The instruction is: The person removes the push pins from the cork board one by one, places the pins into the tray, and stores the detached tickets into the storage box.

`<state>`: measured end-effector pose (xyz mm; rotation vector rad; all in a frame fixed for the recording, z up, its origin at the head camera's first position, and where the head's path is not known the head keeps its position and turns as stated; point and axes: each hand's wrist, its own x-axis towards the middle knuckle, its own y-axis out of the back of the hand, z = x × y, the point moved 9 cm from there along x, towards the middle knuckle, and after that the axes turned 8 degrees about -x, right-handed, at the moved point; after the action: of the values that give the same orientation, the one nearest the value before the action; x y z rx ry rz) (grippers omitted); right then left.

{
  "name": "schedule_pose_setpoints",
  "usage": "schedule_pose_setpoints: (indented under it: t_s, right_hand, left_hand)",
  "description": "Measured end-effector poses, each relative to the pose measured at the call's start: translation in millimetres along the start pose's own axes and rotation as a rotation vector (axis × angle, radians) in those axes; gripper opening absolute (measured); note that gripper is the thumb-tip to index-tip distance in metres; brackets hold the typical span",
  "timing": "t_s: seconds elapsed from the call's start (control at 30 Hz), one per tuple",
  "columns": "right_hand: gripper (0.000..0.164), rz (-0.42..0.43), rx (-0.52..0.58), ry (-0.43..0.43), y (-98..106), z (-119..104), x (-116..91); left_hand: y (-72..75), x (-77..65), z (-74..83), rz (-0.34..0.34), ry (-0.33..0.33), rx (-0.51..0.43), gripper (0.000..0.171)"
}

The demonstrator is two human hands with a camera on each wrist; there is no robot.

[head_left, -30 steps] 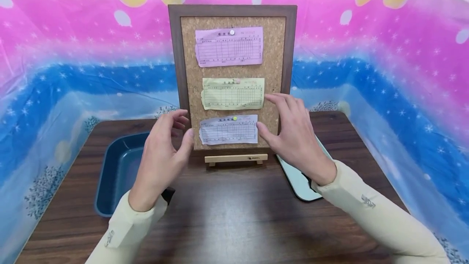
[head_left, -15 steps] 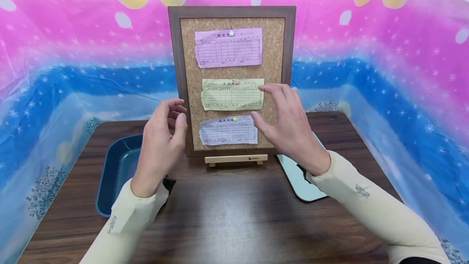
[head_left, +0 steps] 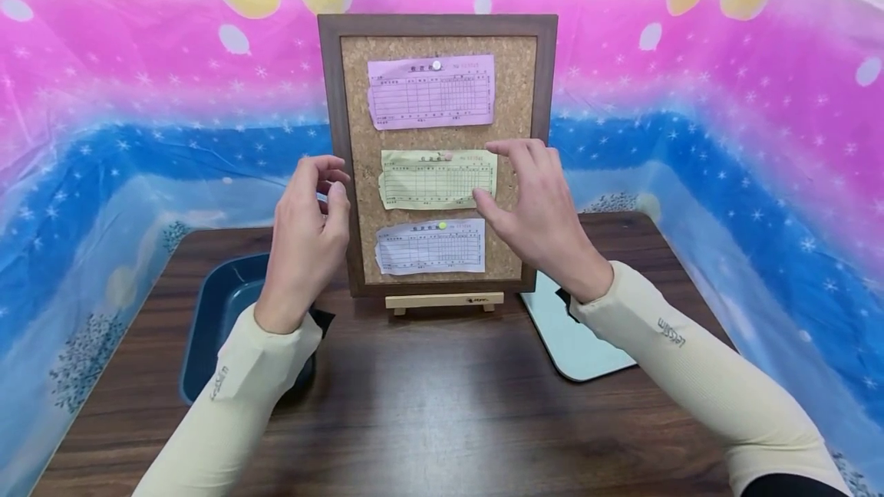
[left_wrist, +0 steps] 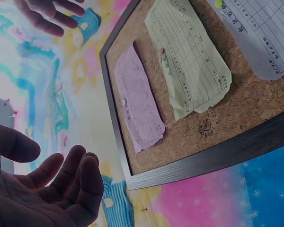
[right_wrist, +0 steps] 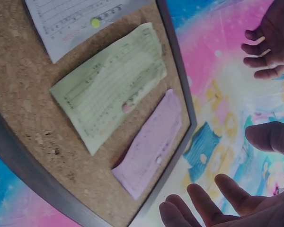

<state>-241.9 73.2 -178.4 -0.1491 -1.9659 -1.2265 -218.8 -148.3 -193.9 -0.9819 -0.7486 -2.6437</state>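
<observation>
Corkboard [head_left: 514, 98] in a dark frame stands at twelve o'clock before me. From its middle, a blue tray [head_left: 221, 320] lies toward eight o'clock, partly behind my left arm, and a pale flat tray [head_left: 594, 359] toward five. My left hand [head_left: 307, 236] hangs near eight, my right hand [head_left: 542, 213] near four; on both, the fingers are loosely bent, parted from the thumb, holding nothing. A purple slip [head_left: 432, 92] hangs at twelve, a yellow-green slip [head_left: 438, 179] centrally, a whitish slip [head_left: 430, 248] at six, with a white pin [head_left: 437, 65], pink pin [head_left: 448, 156] and yellow-green pin [head_left: 443, 225] respectively.
</observation>
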Motion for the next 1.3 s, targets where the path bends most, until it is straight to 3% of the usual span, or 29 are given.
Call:
schedule_pose_setpoints:
  t_s: [0.17, 0.47, 0.63, 0.93, 1.3]
  right_hand:
    - [0.045, 0.006, -0.004, -0.003, -2.4, 7.4, 0.8]
    - [0.035, 0.096, 0.050, -0.001, 2.4, 16.9, 9.9]
    - [0.034, 0.076, 0.059, -0.025, -1.7, 18.6, 13.0]
    - [0.034, 0.095, 0.053, 0.010, -0.7, 6.7, 26.3]
    - [0.037, 0.054, 0.036, -0.043, -8.0, 6.9, 45.0]
  left_hand:
    - [-1.3, 2.9, -0.4, 0.000, 0.003, 0.007, 0.026]
    - [3.6, -0.6, -10.2, 0.010, 0.039, 0.027, 0.027]
    - [4.1, 1.9, -14.7, 0.018, 0.038, 0.036, 0.027]
    - [2.1, 7.7, -19.0, 0.018, 0.041, 0.051, 0.027]
    - [2.5, 19.3, -30.4, 0.015, 0.080, 0.049, 0.036]
